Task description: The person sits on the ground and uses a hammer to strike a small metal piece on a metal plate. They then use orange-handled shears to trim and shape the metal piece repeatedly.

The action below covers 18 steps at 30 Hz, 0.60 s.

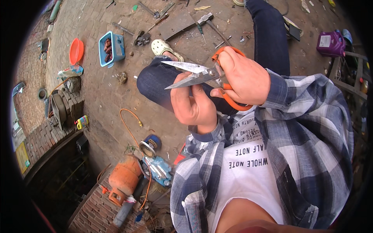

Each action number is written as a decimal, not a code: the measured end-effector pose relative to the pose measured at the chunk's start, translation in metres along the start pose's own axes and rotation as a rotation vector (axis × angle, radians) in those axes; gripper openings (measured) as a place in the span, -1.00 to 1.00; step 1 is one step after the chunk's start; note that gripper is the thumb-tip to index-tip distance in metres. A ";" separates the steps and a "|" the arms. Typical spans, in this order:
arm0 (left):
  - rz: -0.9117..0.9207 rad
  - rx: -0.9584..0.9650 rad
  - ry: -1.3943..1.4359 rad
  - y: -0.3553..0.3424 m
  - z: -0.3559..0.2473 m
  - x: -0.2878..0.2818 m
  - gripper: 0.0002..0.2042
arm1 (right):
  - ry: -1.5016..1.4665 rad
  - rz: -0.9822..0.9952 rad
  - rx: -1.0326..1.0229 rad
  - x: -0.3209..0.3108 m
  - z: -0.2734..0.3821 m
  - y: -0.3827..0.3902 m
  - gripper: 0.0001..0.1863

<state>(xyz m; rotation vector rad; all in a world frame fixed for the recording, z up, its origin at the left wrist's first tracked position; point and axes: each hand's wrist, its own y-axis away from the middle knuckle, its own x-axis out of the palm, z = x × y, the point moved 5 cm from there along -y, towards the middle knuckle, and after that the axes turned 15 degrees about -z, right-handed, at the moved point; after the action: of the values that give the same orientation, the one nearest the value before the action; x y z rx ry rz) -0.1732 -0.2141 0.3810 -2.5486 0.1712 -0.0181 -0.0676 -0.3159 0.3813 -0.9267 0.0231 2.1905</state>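
1. Scissors (202, 73) with orange handles sit between my two hands, held up above my bent knee and clear of the ground.
2. Their long axis runs roughly level across the view: blade tips point toward my left, handle loops lie toward my right.
3. My right hand (243, 77) is clamped on the handles, fingers threaded through and wrapped around the orange loops, so it is the nearer hand to the pivot.
4. Blades stand slightly apart, the upper one angled a little above the lower, meeting at the pivot just beside my right thumb.
5. My left hand (193, 103) comes up from below, fingers together and curled, with the thumb and fingertips touching the lower blade from beneath; I cannot tell whether something small is pinched there.
6. Relative to my left hand, the scissors lie just above and run off to its right; the tips overhang it to the left.
7. A blue crate (112, 48) and scattered hand tools (155, 23) lie well apart on the ground beyond my knee.
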 end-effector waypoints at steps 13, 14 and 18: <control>0.018 -0.065 0.046 0.005 0.005 0.000 -0.80 | 0.121 -0.003 -0.110 -0.003 -0.001 0.000 -0.36; 0.019 -0.083 0.056 0.005 0.005 0.001 -0.80 | 0.120 0.009 -0.098 -0.002 -0.002 -0.001 -0.36; 0.019 -0.117 0.116 0.006 0.009 0.005 -0.82 | 0.125 0.046 -0.055 -0.001 -0.006 -0.002 -0.38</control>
<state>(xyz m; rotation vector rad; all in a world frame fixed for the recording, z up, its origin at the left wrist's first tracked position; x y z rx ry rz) -0.1688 -0.2150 0.3699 -2.6639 0.2481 -0.1535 -0.0621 -0.3168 0.3781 -1.1038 0.0443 2.1819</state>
